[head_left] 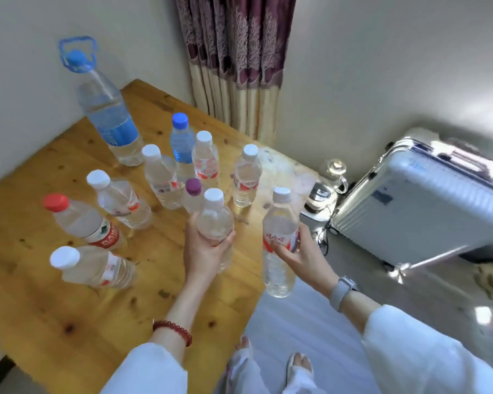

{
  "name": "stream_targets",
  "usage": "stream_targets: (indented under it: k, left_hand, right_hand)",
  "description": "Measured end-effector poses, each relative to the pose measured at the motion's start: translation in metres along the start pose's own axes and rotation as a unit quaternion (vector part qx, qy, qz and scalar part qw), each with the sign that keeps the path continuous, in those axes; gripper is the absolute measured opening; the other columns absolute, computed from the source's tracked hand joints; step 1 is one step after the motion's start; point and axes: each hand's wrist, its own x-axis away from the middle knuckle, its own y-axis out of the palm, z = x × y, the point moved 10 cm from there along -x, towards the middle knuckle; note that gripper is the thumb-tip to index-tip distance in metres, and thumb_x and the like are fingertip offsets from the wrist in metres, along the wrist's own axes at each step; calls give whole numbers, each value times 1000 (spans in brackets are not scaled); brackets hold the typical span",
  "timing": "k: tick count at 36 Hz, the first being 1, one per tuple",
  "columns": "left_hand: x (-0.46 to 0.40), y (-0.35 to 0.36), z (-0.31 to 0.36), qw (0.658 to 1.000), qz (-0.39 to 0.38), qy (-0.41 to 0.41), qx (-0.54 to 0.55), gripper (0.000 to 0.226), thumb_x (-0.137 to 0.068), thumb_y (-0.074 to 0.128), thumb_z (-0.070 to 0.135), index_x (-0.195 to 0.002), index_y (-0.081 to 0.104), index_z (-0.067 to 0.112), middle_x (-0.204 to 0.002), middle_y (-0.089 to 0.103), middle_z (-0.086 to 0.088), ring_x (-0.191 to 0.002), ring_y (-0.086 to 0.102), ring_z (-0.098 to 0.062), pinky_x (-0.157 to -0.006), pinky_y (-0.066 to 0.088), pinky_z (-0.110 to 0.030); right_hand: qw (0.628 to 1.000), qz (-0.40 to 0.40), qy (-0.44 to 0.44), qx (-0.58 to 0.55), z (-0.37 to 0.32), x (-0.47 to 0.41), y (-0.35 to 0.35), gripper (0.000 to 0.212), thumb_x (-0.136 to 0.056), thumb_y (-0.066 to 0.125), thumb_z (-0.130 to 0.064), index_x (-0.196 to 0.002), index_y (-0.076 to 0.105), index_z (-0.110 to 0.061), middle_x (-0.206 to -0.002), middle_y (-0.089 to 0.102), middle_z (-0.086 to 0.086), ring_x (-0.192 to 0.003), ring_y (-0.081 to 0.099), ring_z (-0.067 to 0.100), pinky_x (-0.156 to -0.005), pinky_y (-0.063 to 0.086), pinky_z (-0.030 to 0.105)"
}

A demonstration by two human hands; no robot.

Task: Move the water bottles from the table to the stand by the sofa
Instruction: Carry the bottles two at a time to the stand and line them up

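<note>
Several clear water bottles stand on a wooden table. My left hand grips a white-capped bottle near the table's right edge. My right hand holds another white-capped bottle with a red label, lifted just past the table's edge over the floor. Still standing on the table are a red-capped bottle, a purple-capped bottle, a small blue-capped bottle and a large jug with a blue handle. No stand or sofa is in view.
A silver suitcase lies on the floor to the right. A small glass kettle sits by the table's far corner with cables below. A maroon curtain hangs at the back. My feet in sandals are on the pale floor.
</note>
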Motion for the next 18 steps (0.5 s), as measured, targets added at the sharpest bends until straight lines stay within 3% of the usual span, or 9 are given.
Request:
stream_targets:
  k: [3,6,8,11,15,18]
  left_hand:
    - [11,48,19,995,-87,0,45,69,-63,84,22,-117,40,26,-116,57,-5,-107,56,-20,-88,48,-36]
    - [44,126,54,975,-209,16,74,65,-63,84,16,-113,44,29,-113,61,-5,-102,61,-13,-85,50,-26]
    - [73,176,77,959,-274,26,63,63,-62,85,23,-107,44,40,-108,62,7,-98,62,-5,-77,49,-17]
    - [129,253,118,935,-347,71,29,67,-58,85,40,-108,40,49,-107,60,14,-96,60,-4,-75,44,-17]
    - [225,350,177,905,-401,141,-2,71,-58,84,40,-115,42,34,-101,61,13,-94,61,-11,-77,47,-23]
    - [309,419,207,880,-449,154,-1,75,-57,85,40,-114,38,29,-108,62,2,-99,62,-17,-86,49,-33]
  right_hand:
    - [999,28,15,-9,14,18,-28,65,-76,65,-47,-126,38,-16,-107,63,4,-98,61,20,-88,49,39]
    - [994,95,37,-36,48,56,-91,67,-71,64,-57,-121,39,-21,-112,61,2,-103,59,20,-92,47,43]
    - [988,142,46,-46,73,87,-136,65,-68,64,-62,-117,38,-28,-110,62,-1,-102,60,19,-91,48,45]
    - [971,222,61,-60,120,142,-210,63,-64,63,-70,-110,37,-34,-103,64,-6,-95,62,13,-86,51,41]
    - [934,337,93,-79,195,234,-306,56,-61,62,-74,-101,33,-49,-94,58,-25,-88,59,0,-72,45,19]
    - [901,405,126,-90,252,312,-368,70,-56,60,-80,-110,34,-44,-101,59,-20,-95,60,7,-78,50,27]
